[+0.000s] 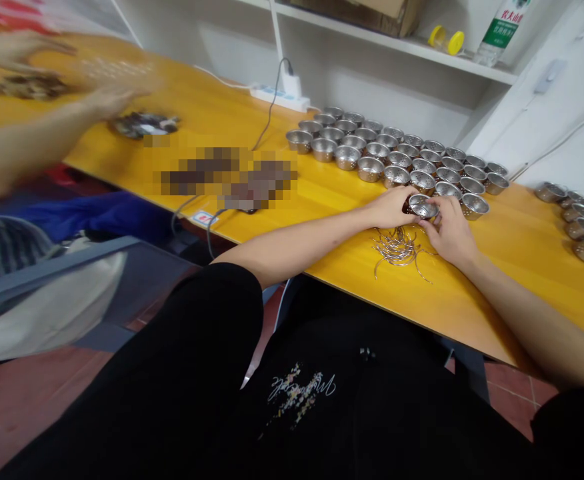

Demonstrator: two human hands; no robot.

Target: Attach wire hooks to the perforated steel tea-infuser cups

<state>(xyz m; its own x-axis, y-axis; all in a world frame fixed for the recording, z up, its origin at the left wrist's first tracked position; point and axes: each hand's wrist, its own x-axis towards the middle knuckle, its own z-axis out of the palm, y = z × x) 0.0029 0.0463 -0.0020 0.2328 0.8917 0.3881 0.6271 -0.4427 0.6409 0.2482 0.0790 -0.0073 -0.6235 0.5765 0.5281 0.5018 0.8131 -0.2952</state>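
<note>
Between my two hands is a small perforated metal cup (423,208), its open top facing up. My left hand (395,205) grips the cup's left side with bent fingers. On the opposite side, the thumb and fingers of my right hand (449,227) close around the rim. Right below the cup lies a loose pile of thin curved metal wires (399,248) on the yellow table (477,293). Rows of matching perforated cups (371,168) stand just beyond my hands. Whether a wire is in my fingers is too small to tell.
More metal cups (583,228) line the right side. A power strip (279,98) with a cable sits at the back, below a shelf (397,41) holding a bottle (502,33). Two blurred-out objects (259,187) lie left. Another person's arms (37,143) reach over small piles.
</note>
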